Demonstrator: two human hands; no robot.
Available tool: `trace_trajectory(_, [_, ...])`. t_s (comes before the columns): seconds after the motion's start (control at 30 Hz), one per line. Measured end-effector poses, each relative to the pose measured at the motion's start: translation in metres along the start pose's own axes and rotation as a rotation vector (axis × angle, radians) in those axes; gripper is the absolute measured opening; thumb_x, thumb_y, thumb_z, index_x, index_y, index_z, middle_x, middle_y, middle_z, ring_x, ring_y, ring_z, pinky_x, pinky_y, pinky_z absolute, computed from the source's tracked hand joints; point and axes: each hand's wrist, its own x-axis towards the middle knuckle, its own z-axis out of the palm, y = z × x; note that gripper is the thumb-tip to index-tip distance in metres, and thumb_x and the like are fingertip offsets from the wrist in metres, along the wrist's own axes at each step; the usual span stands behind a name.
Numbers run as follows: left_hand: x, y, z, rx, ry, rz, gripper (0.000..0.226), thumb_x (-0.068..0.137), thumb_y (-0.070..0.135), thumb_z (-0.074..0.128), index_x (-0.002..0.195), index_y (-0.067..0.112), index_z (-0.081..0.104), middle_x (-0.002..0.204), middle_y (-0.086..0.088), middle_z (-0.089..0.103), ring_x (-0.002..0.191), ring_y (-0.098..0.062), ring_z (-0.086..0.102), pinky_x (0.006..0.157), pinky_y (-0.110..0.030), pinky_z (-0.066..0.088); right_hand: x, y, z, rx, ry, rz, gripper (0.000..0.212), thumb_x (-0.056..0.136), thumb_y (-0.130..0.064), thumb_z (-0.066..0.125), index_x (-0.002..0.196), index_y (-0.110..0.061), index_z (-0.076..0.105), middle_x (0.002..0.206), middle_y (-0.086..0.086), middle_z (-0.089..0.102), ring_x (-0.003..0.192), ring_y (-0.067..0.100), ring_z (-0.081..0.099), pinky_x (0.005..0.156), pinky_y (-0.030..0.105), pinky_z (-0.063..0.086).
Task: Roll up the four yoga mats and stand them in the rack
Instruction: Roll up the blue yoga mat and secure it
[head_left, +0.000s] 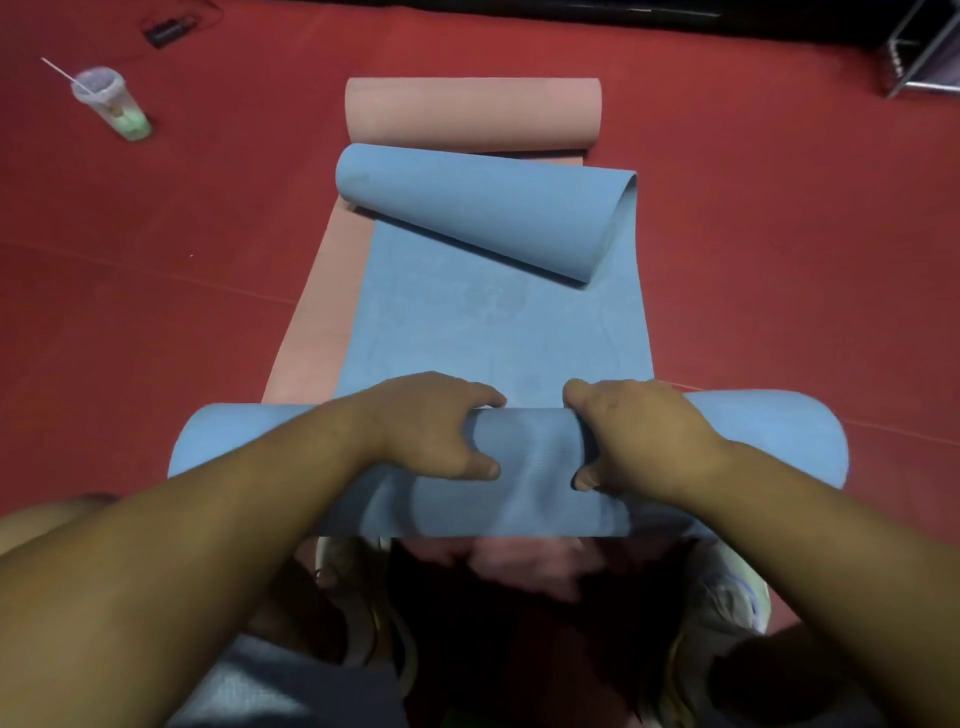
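Blue mat (493, 322) | near end rolled, far end curled | atop pink mat (311, 322)

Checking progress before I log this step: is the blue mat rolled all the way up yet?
No: both hands grip the near roll of the blue mat, but a flat stretch lies ahead and its far end curls loosely.

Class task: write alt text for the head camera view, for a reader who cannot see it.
Two hands, left hand and right hand, grip the rolled near end of a blue yoga mat lying on a pink mat on a red floor.
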Motion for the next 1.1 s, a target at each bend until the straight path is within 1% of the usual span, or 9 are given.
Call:
trace_trajectory(0.1, [0.001,-0.004,-0.004,0.009,-0.013,-0.024,0.056,0.076,0.059,0.078,0.12,0.03,0.062,0.106,0.014,0.059,0.104,-0.013,0.057,0.084,-0.03,0.043,-0.002,0.001,-0.002,0.036,-0.069,-0.017,0.075,0.058,-0.062,0.085,0.098,-0.024,0.036,0.092,-0.005,0.049,0.084,0.023,0.053,0.07,0.037,0.038])
trace_trajectory(0.17, [0.001,0.0,0.003,0.111,0.05,-0.036,0.055,0.071,0.063,0.079,0.112,0.031,0.06,0.099,0.015,0.056,0.097,-0.013,0.054,0.077,-0.032,0.042,-0.002,0.008,-0.006,0.239,-0.213,0.005,0.081,0.059,-0.067,0.083,0.116,-0.027,0.044,0.104,-0.005,0.051,0.093,0.02,0.055,0.083,0.04,0.049])
trace_trajectory(0.23, [0.001,0.009,0.014,0.232,0.171,-0.037,0.058,0.067,0.065,0.079,0.106,0.03,0.055,0.098,0.011,0.061,0.096,-0.018,0.057,0.072,-0.035,0.041,-0.001,0.017,-0.007,0.351,-0.265,0.0,0.082,0.068,-0.067,0.078,0.134,-0.032,0.046,0.112,-0.006,0.054,0.101,0.018,0.056,0.094,0.039,0.05])
trace_trajectory(0.4, [0.002,0.03,0.018,0.427,0.463,0.01,0.06,0.071,0.066,0.077,0.097,0.024,0.043,0.098,0.003,0.062,0.091,-0.025,0.061,0.069,-0.037,0.034,0.003,0.029,-0.008,0.549,-0.203,-0.013,0.047,0.074,-0.056,0.08,0.111,-0.038,0.057,0.101,-0.016,0.064,0.096,0.01,0.062,0.083,0.029,0.051])
trace_trajectory(0.57, [0.0,0.025,0.014,0.271,0.298,-0.024,0.065,0.07,0.077,0.067,0.111,0.029,0.049,0.1,0.008,0.057,0.092,-0.019,0.059,0.07,-0.035,0.042,0.006,0.021,-0.005,0.227,0.041,0.008,0.059,0.062,-0.069,0.08,0.092,-0.03,0.047,0.09,-0.004,0.051,0.084,0.021,0.052,0.069,0.037,0.045])
trace_trajectory(0.67, [-0.001,0.026,0.011,0.189,0.3,-0.026,0.06,0.081,0.078,0.051,0.117,0.031,0.055,0.105,0.009,0.058,0.096,-0.017,0.059,0.076,-0.037,0.046,0.005,0.014,-0.007,0.144,0.056,0.038,0.061,0.065,-0.069,0.079,0.089,-0.029,0.041,0.088,-0.003,0.044,0.084,0.024,0.05,0.065,0.034,0.036])
trace_trajectory(0.83, [0.001,0.028,0.011,0.211,0.341,-0.049,0.049,0.085,0.072,0.057,0.104,0.026,0.056,0.094,0.007,0.057,0.09,-0.019,0.057,0.071,-0.036,0.043,0.005,0.018,-0.007,0.34,0.038,-0.006,0.078,0.063,-0.061,0.085,0.129,-0.031,0.055,0.117,-0.001,0.042,0.104,0.021,0.052,0.088,0.036,0.049])
trace_trajectory(0.93, [-0.001,0.029,0.006,0.274,0.337,-0.044,0.044,0.087,0.071,0.057,0.087,0.027,0.049,0.076,0.008,0.045,0.079,-0.018,0.049,0.062,-0.034,0.031,0.005,0.014,-0.007,0.381,0.08,-0.005,0.083,0.069,-0.055,0.085,0.14,-0.034,0.048,0.114,0.0,0.055,0.106,0.022,0.055,0.09,0.037,0.049])
trace_trajectory(1.1, [-0.007,0.029,-0.005,0.354,0.331,-0.025,0.049,0.085,0.076,0.052,0.083,0.027,0.046,0.075,0.008,0.044,0.077,-0.018,0.048,0.061,-0.034,0.033,0.005,0.014,-0.013,0.437,0.018,-0.046,0.039,0.079,-0.047,0.08,0.103,-0.029,0.055,0.09,-0.009,0.061,0.085,0.015,0.056,0.069,0.03,0.041])
